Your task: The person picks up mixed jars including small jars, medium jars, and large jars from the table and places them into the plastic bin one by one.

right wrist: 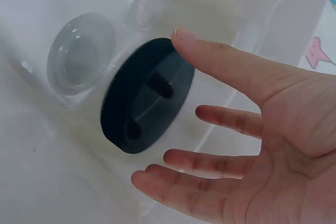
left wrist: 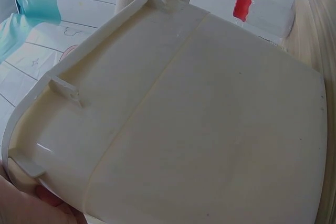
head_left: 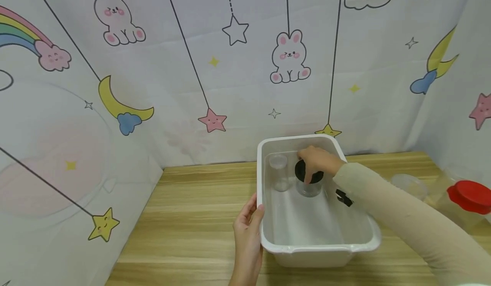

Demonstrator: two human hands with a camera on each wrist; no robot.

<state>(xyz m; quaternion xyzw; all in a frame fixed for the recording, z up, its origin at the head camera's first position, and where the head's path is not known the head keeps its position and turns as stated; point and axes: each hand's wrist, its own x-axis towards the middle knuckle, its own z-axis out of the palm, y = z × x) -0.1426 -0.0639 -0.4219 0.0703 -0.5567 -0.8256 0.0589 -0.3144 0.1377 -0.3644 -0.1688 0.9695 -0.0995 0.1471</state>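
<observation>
A white plastic basin (head_left: 307, 248) stands on the wooden table. My left hand (head_left: 247, 230) holds its left rim, the thumb by the edge and the fingers along the outer wall; the left wrist view mostly shows that wall (left wrist: 210, 108). Inside, near the back, is a clear jar (head_left: 308, 189) with a black ribbed lid (right wrist: 147, 98). My right hand (right wrist: 252, 135) reaches over this lid with fingers spread and thumb beside its edge; whether the thumb touches it I cannot tell. A taller clear jar (head_left: 281, 177) stands to its left in the basin.
On the table to the right are a clear container with a red lid (head_left: 469, 196) and a clear round piece (head_left: 409, 187), partly behind my right sleeve (head_left: 406, 218). A patterned cloth (head_left: 249, 85) hangs behind the wooden table (head_left: 192, 218).
</observation>
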